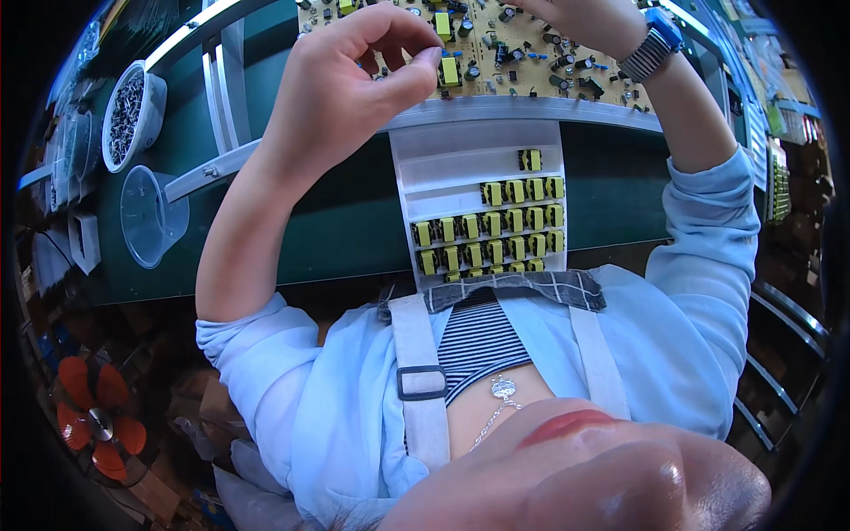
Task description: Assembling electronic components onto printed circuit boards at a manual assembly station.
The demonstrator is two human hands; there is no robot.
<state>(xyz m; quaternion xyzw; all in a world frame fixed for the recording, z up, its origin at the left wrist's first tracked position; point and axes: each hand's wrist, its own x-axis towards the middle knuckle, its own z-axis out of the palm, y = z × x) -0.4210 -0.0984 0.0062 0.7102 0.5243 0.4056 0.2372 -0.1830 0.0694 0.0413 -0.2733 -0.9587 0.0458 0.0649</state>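
My left hand (376,66) is over a tan circuit board (496,84), its thumb and forefinger closed in a pinch. Right beside those fingertips stands a yellow transformer (450,71), with another yellow transformer (444,26) just beyond. Whatever is between the fingertips is too small or hidden to name. My right hand (593,19) reaches over the far right part of the board, and the upper edge of the picture cuts off most of its fingers. Capacitors (503,55) and other small parts crowd the board. An aluminium rail (522,108) runs along its near side.
Between me and the rail, a white tray (425,168) holds rows of yellow transformers (491,226). At left are a white tub (158,111) of small metal parts and a clear plastic cup (155,221) on the green table (292,257). An orange-bladed fan (102,425) stands lower left.
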